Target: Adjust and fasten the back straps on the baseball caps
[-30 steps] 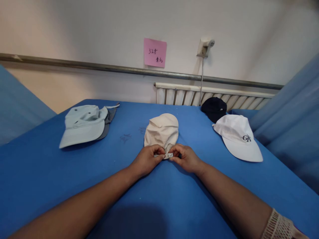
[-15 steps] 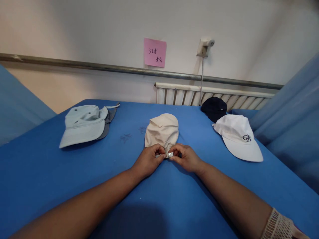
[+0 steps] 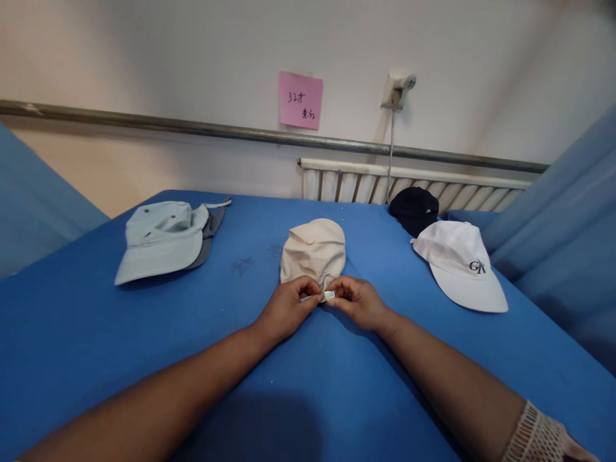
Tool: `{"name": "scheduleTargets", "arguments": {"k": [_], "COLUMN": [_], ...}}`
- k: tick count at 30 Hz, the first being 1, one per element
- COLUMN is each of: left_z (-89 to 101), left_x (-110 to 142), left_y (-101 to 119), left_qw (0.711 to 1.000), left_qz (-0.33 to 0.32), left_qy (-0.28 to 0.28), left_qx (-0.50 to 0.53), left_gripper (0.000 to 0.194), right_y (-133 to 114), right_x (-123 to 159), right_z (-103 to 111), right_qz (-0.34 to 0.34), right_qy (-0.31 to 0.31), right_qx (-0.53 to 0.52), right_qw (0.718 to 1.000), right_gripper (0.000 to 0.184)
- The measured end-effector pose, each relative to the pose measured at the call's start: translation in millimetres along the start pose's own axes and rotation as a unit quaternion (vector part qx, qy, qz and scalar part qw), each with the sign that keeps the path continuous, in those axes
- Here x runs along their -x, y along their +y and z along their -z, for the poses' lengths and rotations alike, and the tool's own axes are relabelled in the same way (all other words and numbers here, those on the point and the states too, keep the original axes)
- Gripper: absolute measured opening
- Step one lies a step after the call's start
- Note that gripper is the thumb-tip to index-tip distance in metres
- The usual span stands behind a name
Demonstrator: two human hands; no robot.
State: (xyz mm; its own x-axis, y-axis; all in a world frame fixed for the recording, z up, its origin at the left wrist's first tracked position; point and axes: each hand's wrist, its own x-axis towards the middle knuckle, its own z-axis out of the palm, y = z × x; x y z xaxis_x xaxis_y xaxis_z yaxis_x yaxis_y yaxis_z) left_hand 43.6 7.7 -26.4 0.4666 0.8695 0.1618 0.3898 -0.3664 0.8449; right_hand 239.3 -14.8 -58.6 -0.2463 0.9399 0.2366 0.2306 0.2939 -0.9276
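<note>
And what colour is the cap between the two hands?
The cap is beige, best seen in the head view, the only one here.

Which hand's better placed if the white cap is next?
Probably the right hand: it is nearer the white cap, and the left hand would have to reach across it. Both pinch the beige cap, though.

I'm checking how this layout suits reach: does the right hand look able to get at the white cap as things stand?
Probably yes: nothing stands between the right hand and the white cap, though the hand would likely have to release the beige cap it pinches first.
</note>
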Motion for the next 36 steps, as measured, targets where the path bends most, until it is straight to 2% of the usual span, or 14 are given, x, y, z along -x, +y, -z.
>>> {"name": "scheduleTargets", "arguments": {"k": [3,8,13,16,20,23,28,36], "left_z": [3.3,8.4,9.0,9.2,8.7,7.8,7.4,6.7], "left_x": [3.2,8.6,9.9,10.7,11.1,10.3,10.6,9.4], "left_y": [4.4,10.6,10.4,11.8,14.4,15.2,14.4,10.2], "left_qw": [0.997,0.972,0.956,0.943,0.934,0.929,0.927,0.953], "left_qz": [-0.049,-0.126,-0.138,-0.155,-0.162,-0.158,-0.172,-0.152], "left_qy": [-0.015,-0.049,-0.045,-0.064,-0.080,-0.072,-0.056,-0.030], "left_qx": [-0.059,-0.192,-0.255,-0.289,-0.309,-0.327,-0.329,-0.258], "left_gripper": [0.012,0.020,0.014,0.013,0.019,0.013,0.017,0.017], "right_y": [5.0,6.0,7.5,8.8,8.8,9.0,10.8,7.8], "right_x": [-1.7,-3.6,-4.4,-5.2,-5.8,-5.6,-5.3,-5.4], "right_z": [-1.0,-1.0,-1.1,-1.2,-1.0,-1.0,-1.6,0.1], "right_qz": [-0.029,-0.054,-0.065,-0.071,-0.066,-0.068,-0.068,-0.072], "right_qy": [0.003,0.013,0.010,0.013,0.015,0.011,0.013,0.011], "right_qx": [-0.069,-0.107,-0.131,-0.138,-0.152,-0.157,-0.152,-0.148], "right_qw": [0.997,0.993,0.989,0.988,0.986,0.985,0.986,0.986], "right_gripper": [0.019,0.021,0.023,0.024,0.024,0.024,0.026,0.029]}}
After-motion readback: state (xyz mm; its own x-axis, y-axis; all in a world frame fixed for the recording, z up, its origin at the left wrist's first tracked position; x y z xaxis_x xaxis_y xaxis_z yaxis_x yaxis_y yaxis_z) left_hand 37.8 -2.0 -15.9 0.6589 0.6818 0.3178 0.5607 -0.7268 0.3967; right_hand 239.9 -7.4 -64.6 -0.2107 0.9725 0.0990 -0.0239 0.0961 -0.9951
